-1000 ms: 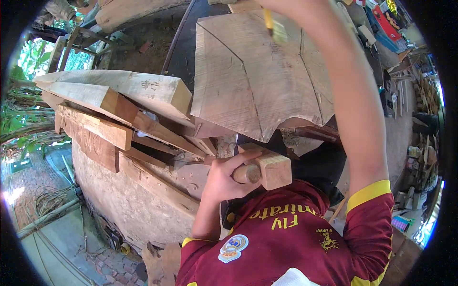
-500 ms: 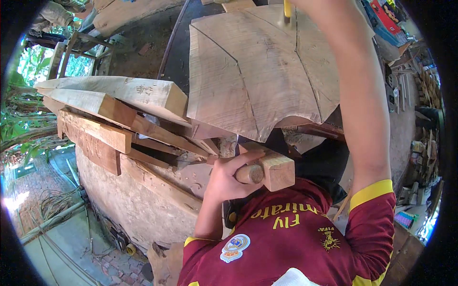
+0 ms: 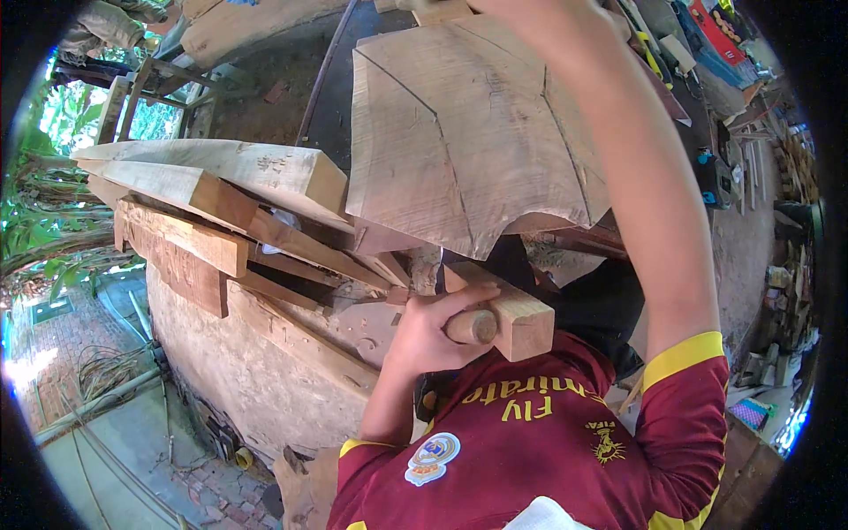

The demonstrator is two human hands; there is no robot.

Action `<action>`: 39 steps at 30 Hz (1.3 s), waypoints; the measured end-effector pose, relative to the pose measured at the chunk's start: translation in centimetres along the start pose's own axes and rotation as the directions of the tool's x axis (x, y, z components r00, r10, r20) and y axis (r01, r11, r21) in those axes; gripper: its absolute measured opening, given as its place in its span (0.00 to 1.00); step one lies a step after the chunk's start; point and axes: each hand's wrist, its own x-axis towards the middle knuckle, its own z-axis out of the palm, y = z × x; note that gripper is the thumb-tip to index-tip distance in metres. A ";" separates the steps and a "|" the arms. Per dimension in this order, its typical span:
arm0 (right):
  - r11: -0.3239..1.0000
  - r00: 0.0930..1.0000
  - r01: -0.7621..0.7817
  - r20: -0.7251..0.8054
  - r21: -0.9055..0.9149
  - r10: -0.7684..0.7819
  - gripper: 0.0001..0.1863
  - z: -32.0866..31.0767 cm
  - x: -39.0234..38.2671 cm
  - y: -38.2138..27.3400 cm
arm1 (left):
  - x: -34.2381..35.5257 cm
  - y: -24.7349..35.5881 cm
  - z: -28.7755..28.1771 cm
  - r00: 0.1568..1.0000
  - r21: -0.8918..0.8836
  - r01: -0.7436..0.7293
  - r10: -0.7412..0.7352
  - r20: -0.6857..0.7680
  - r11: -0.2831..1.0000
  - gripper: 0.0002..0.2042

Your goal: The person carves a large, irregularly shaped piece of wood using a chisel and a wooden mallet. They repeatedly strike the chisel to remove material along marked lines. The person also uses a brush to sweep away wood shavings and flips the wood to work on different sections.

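If the left hand (image 3: pixel 428 334), wrapped around a smooth, round-ended brown wooden rod (image 3: pixel 481 327), slackens, the pale, square-sectioned wooden block (image 3: pixel 530 331) just beside it could twist loose. Right hand (image 3: pixel 499 7): cropped at the upper edge, grip untellable. Broad, grainy, wavy-edged wooden slab (image 3: pixel 486 146): ahead, 2 bold dark lines.

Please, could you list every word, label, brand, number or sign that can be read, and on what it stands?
Maroon shirt: large yellow lettering across the front; legible in part, wording not copied here.
Yellow chest emblem: small lettering, also not copied.
Pale badge: printing too small to read.
Red package, upper right: white mark, too small to read.
Square wooden block by the left hand: no lettering visible.
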 end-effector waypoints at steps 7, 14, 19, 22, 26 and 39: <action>0.964 0.860 -0.223 0.437 -0.145 0.265 0.13 -6.2 0.6 -0.6 | -0.1 -0.6 0.2 0.999 0.016 0.008 -0.008 -0.035 1.000 0.25; 0.955 0.701 -0.296 0.680 0.000 0.217 0.12 -6.9 0.4 1.0 | -0.3 -0.9 0.3 0.999 0.014 0.022 -0.021 -0.039 1.000 0.26; 0.840 0.648 -0.530 0.695 0.118 0.312 0.10 -8.3 1.0 0.4 | -0.1 -1.1 0.4 0.999 -0.011 0.008 -0.008 -0.031 1.000 0.25; 0.825 0.675 -0.400 0.738 0.398 -0.029 0.10 -6.8 -0.7 1.9 | -0.3 -1.4 0.5 0.997 -0.026 0.049 -0.051 -0.055 0.998 0.25; 0.965 0.824 -0.252 0.538 0.070 0.176 0.09 -3.6 -0.6 5.5 | 0.2 -0.7 0.9 0.994 -0.034 0.094 -0.095 -0.045 0.995 0.24; 0.976 0.976 -0.150 0.180 0.158 0.121 0.06 -5.9 -4.2 9.6 | 1.2 -0.7 0.6 0.998 0.046 0.004 -0.001 -0.062 0.999 0.26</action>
